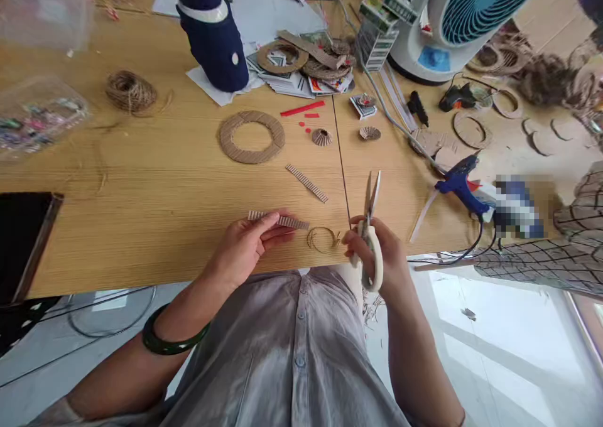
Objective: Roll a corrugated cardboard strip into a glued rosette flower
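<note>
Between the thumb and fingers of my left hand (247, 245) is a ridged cardboard strip (294, 223), held level above the table's front edge. My right hand (381, 251) grips white-handled scissors (372, 198), their blades slightly apart and pointing away from me. A thin twine loop (322, 239) lies between my hands. Beyond them a second ridged strip (307, 183) rests on the wood. Farther back are a cardboard ring (252, 137), a pleated cardboard cone (322, 137), another pleated piece (370, 133) and a red strip (302, 108).
A blue glue gun (464, 185) with its cable lies at the right. Behind stand a fan (424, 37) and a dark blue bottle (214, 47). A twine ball (130, 91), a plastic bag (40, 119) and a dark tablet-like object (26, 245) are at the left.
</note>
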### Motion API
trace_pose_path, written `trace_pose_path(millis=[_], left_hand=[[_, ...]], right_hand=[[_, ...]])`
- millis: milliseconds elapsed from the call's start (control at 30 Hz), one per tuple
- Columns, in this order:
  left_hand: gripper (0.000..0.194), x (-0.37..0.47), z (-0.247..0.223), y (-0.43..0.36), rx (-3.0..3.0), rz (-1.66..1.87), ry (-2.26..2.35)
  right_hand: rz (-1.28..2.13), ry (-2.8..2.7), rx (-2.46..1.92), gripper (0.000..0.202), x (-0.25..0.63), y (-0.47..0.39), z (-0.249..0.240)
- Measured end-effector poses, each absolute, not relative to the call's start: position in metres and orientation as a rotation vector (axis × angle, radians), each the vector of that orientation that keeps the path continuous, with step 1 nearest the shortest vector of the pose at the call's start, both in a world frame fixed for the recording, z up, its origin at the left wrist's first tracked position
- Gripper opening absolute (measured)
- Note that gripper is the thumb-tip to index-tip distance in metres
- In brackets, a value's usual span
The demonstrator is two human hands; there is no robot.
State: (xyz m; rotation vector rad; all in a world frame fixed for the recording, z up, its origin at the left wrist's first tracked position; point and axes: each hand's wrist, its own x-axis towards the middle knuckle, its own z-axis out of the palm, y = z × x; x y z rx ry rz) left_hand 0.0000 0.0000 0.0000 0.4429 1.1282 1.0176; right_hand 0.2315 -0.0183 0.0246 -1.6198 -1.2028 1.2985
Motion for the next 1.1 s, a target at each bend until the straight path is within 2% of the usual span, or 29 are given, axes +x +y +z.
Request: trace_pose_path(millis=[200, 367, 467, 533, 667, 733, 867, 1100], left_hand=[[0.021, -0.001, 0.001, 0.046, 0.566, 0.935, 1.174], [0.024, 0.003, -0.001, 0.073, 0.647, 0.839, 1.228], [0.022, -0.002, -0.008, 0.084, 0.683, 0.789, 1.169], [0.021, -0.008, -0.013, 0.089, 0.722, 0.705, 1.08], [0.027, -0.02, -0.018, 0.093, 0.747, 0.615, 0.876], [0.026, -0.023, -0.019, 0.092, 0.697, 0.625, 0.832], [0.02, -0.023, -0.021, 0.092, 0.529, 0.679, 0.833], [0.02, -0.022, -0.016, 0.093, 0.451, 0.736, 0.905]], right_hand=[[0.36, -1.678, -2.312, 0.034, 0.279, 0.025, 0.003], [0.073, -1.988, -2.383, 0.045, 0.302, 0.055, 0.001], [-0.047, -2.069, -2.305, 0.037, 0.295, 0.058, 0.011], [-0.032, -2.034, -2.155, 0.029, 0.275, 0.06, 0.014], [0.257, -2.107, -1.828, 0.02, 0.215, 0.071, 0.002], [0.239, -2.174, -1.837, 0.021, 0.189, 0.079, -0.008], [0.22, -2.228, -1.877, 0.008, 0.169, 0.093, -0.017], [0.3, -2.2, -1.88, 0.01, 0.17, 0.104, -0.007]])
